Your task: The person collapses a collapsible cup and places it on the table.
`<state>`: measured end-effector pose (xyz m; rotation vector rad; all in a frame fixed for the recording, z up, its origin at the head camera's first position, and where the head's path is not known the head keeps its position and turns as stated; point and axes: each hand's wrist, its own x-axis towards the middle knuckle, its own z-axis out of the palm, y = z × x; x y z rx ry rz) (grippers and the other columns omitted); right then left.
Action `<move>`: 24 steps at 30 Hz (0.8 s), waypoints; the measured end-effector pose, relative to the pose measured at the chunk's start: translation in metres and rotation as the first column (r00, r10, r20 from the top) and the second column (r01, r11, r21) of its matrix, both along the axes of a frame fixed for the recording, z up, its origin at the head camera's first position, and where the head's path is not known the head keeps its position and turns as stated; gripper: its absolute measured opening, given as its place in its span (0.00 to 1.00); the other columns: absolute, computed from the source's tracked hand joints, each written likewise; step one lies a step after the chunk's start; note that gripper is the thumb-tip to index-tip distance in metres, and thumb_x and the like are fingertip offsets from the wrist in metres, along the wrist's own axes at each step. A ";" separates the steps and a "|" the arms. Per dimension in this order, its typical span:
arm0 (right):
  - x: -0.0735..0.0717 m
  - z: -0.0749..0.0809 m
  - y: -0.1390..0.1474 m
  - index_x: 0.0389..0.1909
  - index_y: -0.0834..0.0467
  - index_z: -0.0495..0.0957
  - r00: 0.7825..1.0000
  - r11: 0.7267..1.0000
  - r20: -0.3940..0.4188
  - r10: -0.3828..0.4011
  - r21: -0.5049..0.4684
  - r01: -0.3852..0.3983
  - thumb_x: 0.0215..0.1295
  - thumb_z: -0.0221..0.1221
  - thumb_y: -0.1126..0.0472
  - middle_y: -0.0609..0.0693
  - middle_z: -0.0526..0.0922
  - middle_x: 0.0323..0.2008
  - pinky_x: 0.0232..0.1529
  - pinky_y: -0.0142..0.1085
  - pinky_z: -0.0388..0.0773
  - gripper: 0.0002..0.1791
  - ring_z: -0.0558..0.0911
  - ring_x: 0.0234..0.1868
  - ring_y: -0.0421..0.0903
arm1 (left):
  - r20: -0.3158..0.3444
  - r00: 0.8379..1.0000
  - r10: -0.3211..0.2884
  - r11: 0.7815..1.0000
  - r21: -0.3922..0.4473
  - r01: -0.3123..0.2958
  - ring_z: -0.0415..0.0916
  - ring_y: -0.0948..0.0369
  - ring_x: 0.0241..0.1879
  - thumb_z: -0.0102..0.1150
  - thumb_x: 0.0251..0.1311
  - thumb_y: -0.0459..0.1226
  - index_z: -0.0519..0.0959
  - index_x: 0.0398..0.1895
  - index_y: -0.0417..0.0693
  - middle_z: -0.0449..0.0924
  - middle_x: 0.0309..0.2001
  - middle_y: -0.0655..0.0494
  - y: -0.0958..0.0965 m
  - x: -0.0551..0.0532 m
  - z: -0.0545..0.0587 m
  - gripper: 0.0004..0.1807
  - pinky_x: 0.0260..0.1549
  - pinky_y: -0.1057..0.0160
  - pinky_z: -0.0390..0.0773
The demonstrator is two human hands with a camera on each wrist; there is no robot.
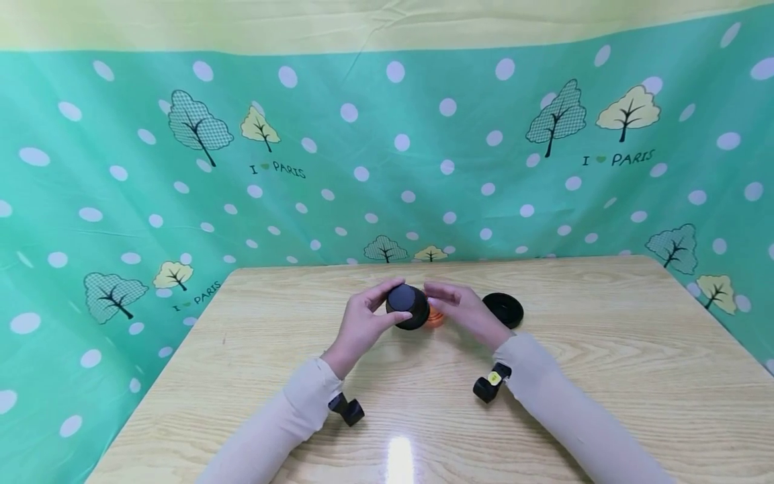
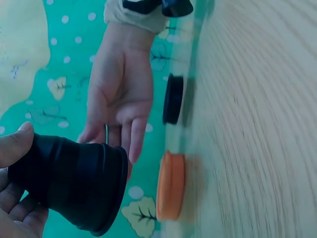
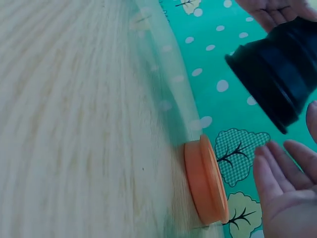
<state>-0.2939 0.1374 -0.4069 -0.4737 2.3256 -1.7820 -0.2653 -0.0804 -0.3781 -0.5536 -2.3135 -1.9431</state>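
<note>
A black, stepped, flared silicone cup point(image 1: 402, 298), which looks collapsible, is held above the table with its wide rim downward and tilted. My left hand point(image 1: 361, 323) grips it by its narrow end, thumb on one side and fingers on the other, as the left wrist view shows. My right hand point(image 3: 292, 198) is beside the cup's wide rim, fingers extended and holding nothing. Under and behind the cup lies a flat round orange piece point(image 2: 171, 186) on the table, partly hidden in the head view. A flat round black piece point(image 1: 504, 310) lies near the right wrist.
The pale wood-grain table point(image 1: 605, 376) extends to both sides and toward me. A green dotted cloth point(image 1: 338, 154) with printed trees hangs behind its far edge. Dark wrist devices point(image 1: 492, 382) stick out below both sleeves.
</note>
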 end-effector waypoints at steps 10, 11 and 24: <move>0.003 -0.001 0.009 0.64 0.67 0.65 0.989 0.967 0.123 0.088 -0.247 -0.055 0.70 0.53 0.57 0.62 0.71 0.61 0.51 0.35 0.77 0.27 0.80 0.49 0.40 | -0.129 0.988 -0.082 0.993 -0.092 0.071 0.73 0.61 0.57 0.72 0.47 0.32 0.78 0.56 0.48 0.78 0.55 0.54 0.012 0.012 0.006 0.29 0.61 0.58 0.67; 0.003 -0.002 0.010 0.64 0.69 0.64 0.986 0.958 0.133 0.099 -0.280 -0.058 0.70 0.53 0.58 0.63 0.71 0.61 0.49 0.33 0.78 0.27 0.80 0.48 0.40 | -0.125 0.989 -0.085 0.993 -0.097 0.073 0.73 0.61 0.57 0.71 0.47 0.31 0.78 0.56 0.49 0.78 0.55 0.53 0.013 0.014 0.007 0.29 0.61 0.58 0.67; 0.002 -0.002 0.015 0.63 0.68 0.66 0.962 0.858 0.206 0.180 -0.511 -0.051 0.70 0.51 0.65 0.46 0.79 0.50 0.49 0.35 0.78 0.22 0.80 0.48 0.41 | -0.163 0.973 -0.161 0.971 -0.204 0.127 0.69 0.57 0.61 0.70 0.49 0.31 0.74 0.60 0.45 0.74 0.59 0.50 0.012 0.016 0.014 0.31 0.62 0.57 0.65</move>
